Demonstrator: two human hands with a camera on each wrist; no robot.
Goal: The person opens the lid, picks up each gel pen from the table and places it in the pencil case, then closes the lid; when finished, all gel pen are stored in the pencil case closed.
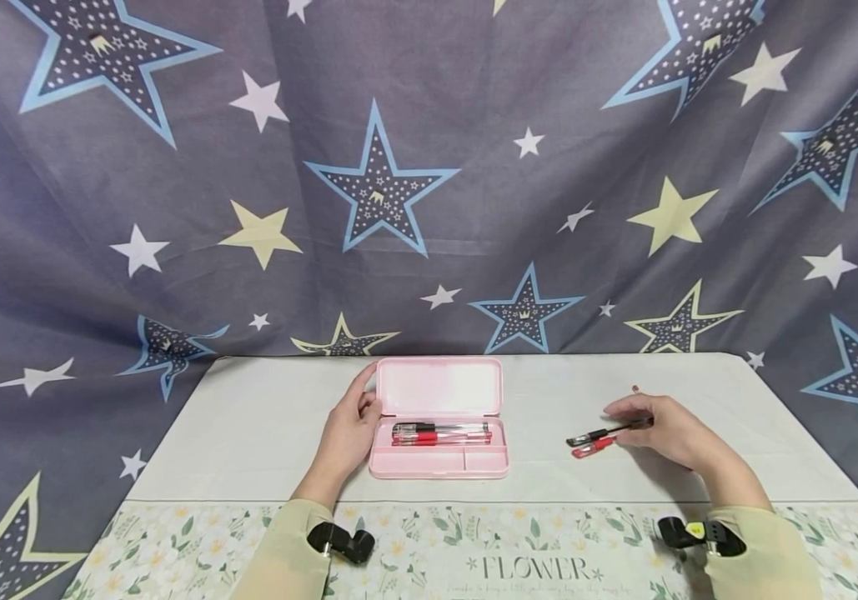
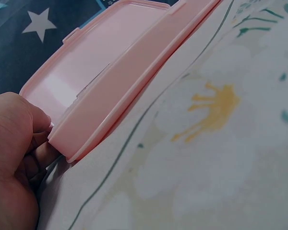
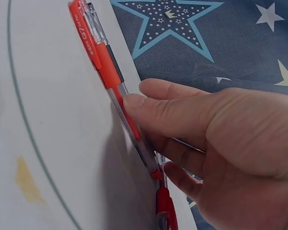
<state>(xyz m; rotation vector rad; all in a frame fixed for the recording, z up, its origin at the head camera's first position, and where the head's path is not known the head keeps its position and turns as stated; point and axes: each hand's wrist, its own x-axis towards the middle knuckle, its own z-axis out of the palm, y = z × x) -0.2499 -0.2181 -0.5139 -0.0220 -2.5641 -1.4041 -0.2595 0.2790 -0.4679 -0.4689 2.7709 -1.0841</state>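
An open pink pencil case [image 1: 417, 464] lies on the table with its lid [image 1: 439, 387] raised behind it. In its long compartment are several black and red gel pens [image 1: 441, 434]. My left hand [image 1: 348, 431] holds the case's left end, thumb at the corner by the lid in the left wrist view. To the right, my right hand [image 1: 672, 429] pinches a black pen [image 1: 589, 437] and a red pen [image 3: 113, 72] side by side, caps pointing left. A further pen with a red cap [image 3: 165, 206] lies below the fingers, mostly hidden by the hand.
The white table [image 1: 263, 408] has a floral strip [image 1: 429, 542] with printed lettering along its front. A dark star-patterned cloth [image 1: 429, 292] hangs directly behind and at both sides. Two smaller compartments sit at the front of the case.
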